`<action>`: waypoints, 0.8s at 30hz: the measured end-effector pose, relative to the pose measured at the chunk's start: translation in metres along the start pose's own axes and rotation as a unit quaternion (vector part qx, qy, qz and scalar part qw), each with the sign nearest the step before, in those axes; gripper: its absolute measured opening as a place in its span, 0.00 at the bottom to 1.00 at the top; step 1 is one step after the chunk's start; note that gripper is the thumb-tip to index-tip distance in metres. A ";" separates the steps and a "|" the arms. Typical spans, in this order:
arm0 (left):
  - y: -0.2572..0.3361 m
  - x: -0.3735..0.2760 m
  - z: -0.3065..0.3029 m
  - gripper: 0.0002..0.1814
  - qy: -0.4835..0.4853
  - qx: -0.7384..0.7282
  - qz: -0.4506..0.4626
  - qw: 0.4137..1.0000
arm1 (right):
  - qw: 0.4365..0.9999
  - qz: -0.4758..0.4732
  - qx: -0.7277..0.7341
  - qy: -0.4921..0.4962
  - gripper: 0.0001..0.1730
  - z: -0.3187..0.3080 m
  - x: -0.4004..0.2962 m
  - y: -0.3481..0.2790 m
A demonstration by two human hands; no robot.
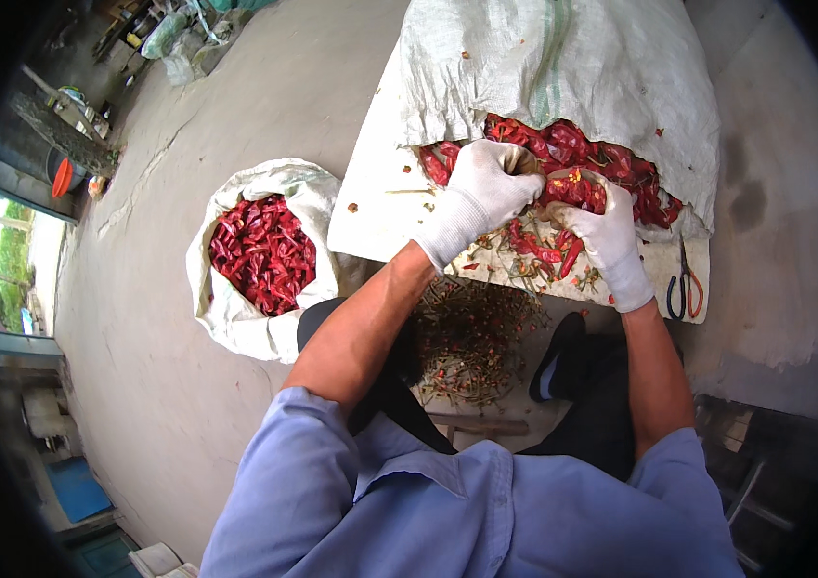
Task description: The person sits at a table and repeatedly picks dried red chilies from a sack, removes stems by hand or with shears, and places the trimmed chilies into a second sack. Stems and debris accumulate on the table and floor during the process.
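Note:
Dried red chili peppers (568, 148) spill from the mouth of a white woven sack (618, 65) lying on a pale board (373, 209). My right hand (600, 224), in a white knit glove, holds a bunch of red chilies (573, 193). Close against it on the left is my left hand (499, 177), gloved too, its fingers curled at the bunch; what they pinch is hidden. Loose chilies and cut stems (524, 271) lie on the board below both hands. Scissors (683, 285) with one black and one orange handle rest at the board's right end.
An upright woven sack (232, 318) of red chilies stands on the concrete floor to the left. Below the board's near edge is a heap of stems (481, 347), between my legs. A wooden stool (481, 425) shows beneath me. Bags and clutter (188, 50) lie at the upper left.

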State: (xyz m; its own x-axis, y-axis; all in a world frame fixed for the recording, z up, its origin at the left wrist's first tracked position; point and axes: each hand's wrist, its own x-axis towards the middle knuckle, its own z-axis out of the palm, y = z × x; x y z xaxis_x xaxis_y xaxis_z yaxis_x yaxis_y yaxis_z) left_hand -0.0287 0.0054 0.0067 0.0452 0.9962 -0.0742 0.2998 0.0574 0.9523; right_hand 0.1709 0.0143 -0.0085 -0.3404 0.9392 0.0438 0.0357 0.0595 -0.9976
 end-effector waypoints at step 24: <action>-0.001 -0.030 -0.028 0.14 -0.092 0.309 -0.002 0.947 | 0.948 -0.060 0.304 -0.075 0.17 -0.006 -0.002 0.002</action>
State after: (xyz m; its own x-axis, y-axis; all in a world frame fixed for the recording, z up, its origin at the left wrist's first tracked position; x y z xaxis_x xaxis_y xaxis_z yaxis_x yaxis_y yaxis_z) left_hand -0.0576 -0.0230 0.0163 0.1912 0.9645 -0.1823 0.7976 -0.0444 0.6016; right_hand 0.1773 0.0141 -0.0099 -0.4385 0.8770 0.1963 -0.5445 -0.0854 -0.8344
